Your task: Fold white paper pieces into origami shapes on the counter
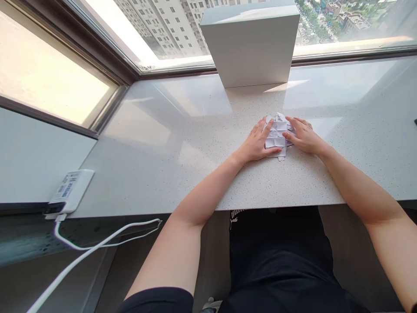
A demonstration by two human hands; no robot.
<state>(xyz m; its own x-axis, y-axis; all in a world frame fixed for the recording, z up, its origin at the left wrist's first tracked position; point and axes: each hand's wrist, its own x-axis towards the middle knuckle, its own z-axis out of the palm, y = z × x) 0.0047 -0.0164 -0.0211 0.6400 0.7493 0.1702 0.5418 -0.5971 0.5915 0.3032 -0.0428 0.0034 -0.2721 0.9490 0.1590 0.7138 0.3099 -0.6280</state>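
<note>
As far as can be seen, holding the fingers apart on both sides, clamped on nothing: fanning those of the left hand point(259, 141) over the left part of the folded white paper point(279, 127), with the thumb stretched across near its lower edge; curling those of the right hand point(304, 136) lightly at its right side, with thumb and forefinger tips set there but not meeting. Lying between the two, right of centre in the frame, on the pale speckled bench point(156, 161); creased into small squares, with a pointed flap at the top and a little tab jutting out at the bottom. Impossible to tell whether folded from one sheet or several. Probably partway through the folding, at a step of steadying or flattening the creased layers, to judge by the spread touch. Seems to call next for a light, even press, keeping the left side pinned while working on single flaps at the right, without tearing or skewing the layers. Farther out, at the upper middle of the frame, a white box point(256, 54) before the window, with tall buildings point(169, 21) beyond. At the lower left, a labelled white device point(78, 189) near the bench's edge, with a white cable point(73, 264) plugged in.
</note>
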